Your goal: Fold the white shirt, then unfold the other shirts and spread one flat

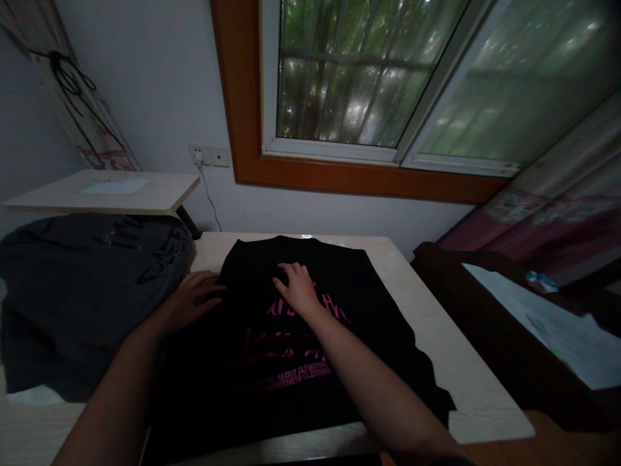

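Note:
A black T-shirt [383,323] with pink lettering lies spread over a pale table [475,388]. My left hand [191,299] touches the left edge of the shirt, its fingers apart and pointing right. Resting on the upper middle of the shirt, just above the large pink script, is my right hand [298,288], fingers spread and holding nothing. My right forearm covers part of the lettering. Left of my left hand lies a dark grey garment [92,291] with black writing, partly bunched.
A raised pale shelf [43,191] bearing a paper sheet stands behind the grey garment. A wall socket [208,156] with a plugged-in cord is beside the wood-framed window [359,169]. To the right, a dark brown piece of furniture [451,285] holds a white sheet [543,323].

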Demonstrator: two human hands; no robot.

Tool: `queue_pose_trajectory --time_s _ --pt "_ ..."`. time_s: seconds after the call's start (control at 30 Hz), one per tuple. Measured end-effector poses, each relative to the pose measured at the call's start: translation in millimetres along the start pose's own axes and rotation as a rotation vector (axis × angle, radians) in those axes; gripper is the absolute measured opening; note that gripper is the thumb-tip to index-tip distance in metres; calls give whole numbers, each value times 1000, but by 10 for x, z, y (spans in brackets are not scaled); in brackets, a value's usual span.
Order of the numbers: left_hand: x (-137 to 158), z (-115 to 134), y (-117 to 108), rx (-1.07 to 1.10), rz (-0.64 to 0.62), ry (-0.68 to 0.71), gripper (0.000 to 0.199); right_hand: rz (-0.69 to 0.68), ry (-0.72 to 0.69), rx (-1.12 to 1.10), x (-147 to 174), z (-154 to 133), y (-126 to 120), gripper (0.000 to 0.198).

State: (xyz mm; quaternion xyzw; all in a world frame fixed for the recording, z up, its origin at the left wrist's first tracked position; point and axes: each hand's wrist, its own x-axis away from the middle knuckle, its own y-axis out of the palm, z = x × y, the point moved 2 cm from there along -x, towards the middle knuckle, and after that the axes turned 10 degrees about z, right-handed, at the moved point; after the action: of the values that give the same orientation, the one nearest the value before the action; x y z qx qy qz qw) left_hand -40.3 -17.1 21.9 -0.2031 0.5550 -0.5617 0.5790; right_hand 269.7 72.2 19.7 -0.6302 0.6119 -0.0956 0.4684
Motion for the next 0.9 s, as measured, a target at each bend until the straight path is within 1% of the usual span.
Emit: queue_pose_trajectory --time_s 0.07,0.13,0.3,0.37,0.43,0.53,0.63,0.8,0.9 --pt "-9 17 -4 2 6 7 38 -45 -4 15 4 -2 15 39" --pt "-19 33 -4 -1 5 7 39 -62 16 -13 -4 6 25 38" --pt "-40 59 23 -26 16 11 45 -21 88 -156 -26 21 18 38" --pt "-39 65 50 -40 13 21 46 -8 113 -152 -23 10 4 35" --pt "-35 66 78 -59 3 27 47 -26 123 -109 -14 -7 -8 32" --pt "-25 60 105 -78 -18 22 49 -74 116 -25 0 -27 -19 27" --pt "-19 49 120 -79 -41 15 52 -85 101 6 5 -31 -30 26" --pt "-11 16 150 -77 -27 -4 53 -67 76 -51 -6 -22 -40 35" --pt "-3 -13 172 -92 -16 -31 52 -42 49 -102 -16 -18 -34 35"
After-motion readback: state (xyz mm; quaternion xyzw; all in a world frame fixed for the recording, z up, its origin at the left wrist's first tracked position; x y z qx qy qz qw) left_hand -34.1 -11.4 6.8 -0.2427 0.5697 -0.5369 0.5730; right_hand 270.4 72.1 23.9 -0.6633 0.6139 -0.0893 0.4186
